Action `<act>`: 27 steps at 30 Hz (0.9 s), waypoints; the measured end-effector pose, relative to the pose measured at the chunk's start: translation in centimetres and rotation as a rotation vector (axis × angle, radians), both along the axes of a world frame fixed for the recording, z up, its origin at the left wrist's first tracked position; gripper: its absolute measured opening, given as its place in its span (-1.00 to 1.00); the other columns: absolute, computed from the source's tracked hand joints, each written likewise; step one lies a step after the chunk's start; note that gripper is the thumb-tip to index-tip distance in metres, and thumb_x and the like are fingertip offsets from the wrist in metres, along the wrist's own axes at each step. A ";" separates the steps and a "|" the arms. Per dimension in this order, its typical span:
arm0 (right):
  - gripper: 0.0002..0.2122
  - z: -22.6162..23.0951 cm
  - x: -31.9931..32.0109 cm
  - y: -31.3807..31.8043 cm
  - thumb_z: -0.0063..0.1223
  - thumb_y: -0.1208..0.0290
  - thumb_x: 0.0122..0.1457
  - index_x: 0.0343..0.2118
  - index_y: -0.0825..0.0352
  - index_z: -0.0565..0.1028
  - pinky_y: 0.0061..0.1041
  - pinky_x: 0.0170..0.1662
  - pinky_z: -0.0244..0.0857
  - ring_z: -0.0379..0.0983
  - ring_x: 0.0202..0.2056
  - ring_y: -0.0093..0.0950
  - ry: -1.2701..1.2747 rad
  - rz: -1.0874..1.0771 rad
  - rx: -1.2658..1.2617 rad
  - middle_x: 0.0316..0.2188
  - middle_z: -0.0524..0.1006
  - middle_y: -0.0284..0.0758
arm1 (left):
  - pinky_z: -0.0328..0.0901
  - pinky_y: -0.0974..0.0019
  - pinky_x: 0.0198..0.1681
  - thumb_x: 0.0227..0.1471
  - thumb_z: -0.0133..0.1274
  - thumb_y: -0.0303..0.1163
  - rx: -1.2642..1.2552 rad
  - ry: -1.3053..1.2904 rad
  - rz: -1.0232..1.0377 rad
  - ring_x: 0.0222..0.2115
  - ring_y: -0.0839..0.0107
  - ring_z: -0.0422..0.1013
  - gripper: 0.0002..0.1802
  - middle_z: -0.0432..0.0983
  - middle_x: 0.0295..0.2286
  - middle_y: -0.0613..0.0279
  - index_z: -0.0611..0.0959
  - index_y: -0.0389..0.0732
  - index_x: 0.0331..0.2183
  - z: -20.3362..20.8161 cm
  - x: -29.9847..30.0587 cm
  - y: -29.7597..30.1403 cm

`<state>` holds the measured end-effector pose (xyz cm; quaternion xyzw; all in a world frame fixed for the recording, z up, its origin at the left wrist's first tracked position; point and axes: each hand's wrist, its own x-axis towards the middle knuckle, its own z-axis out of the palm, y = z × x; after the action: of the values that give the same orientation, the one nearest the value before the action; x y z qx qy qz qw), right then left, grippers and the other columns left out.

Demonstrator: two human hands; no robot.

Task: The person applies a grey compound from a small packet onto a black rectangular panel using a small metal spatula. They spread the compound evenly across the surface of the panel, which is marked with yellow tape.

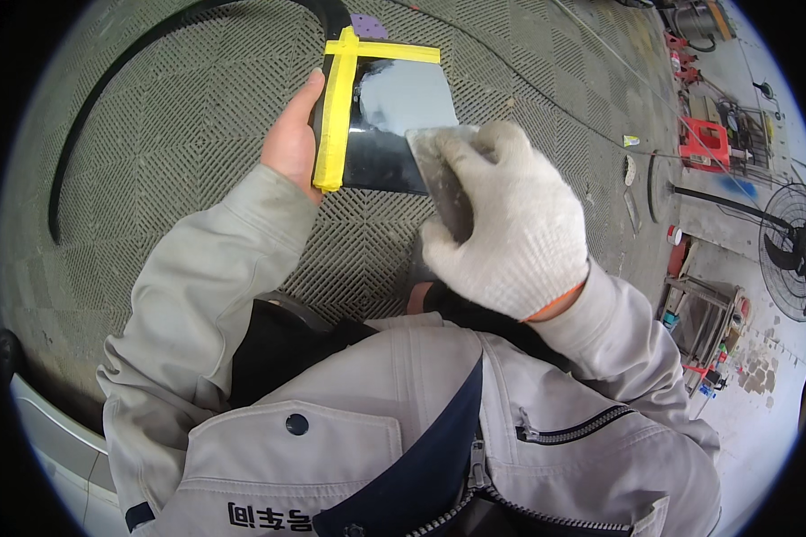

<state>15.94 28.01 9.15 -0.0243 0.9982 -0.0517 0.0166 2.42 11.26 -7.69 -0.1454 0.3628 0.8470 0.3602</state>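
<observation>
My bare left hand (289,139) grips the left edge of a long black curved trim piece (381,161) and holds its broad end up. Yellow masking tape (334,125) runs down the left side and along the top of that end. Between the tape strips, the glossy black face carries a dull light-grey patch (407,94). In a white knit glove with an orange cuff, my right hand (524,224) closes around a flat grey pad (450,192). The pad's upper edge overlaps the right side of the trim's face; whether it touches cannot be told.
A grey ribbed mat floor (188,116) spreads beneath, with a purple disc (369,27) beyond the trim. Along the right wall stand a black fan (790,242), a red stool (706,143) and a metal rack (700,322). A silver car panel (58,438) is at lower left.
</observation>
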 end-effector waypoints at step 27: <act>-0.27 -0.1 2.8 0.1 0.48 0.25 -0.11 0.23 0.35 0.63 -0.17 -0.07 0.66 0.65 -0.05 -0.08 -0.037 -0.039 -0.055 0.11 0.50 0.00 | 0.63 0.04 0.11 0.57 -0.11 0.03 0.066 0.035 -0.001 -0.01 0.16 0.72 -0.39 0.72 0.05 0.03 0.61 -0.30 0.24 2.8 -0.5 -0.6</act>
<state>18.70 28.16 9.00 -0.0041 0.9962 -0.0802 0.0335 1.92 10.66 -4.88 -0.1182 0.3410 0.8608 0.3589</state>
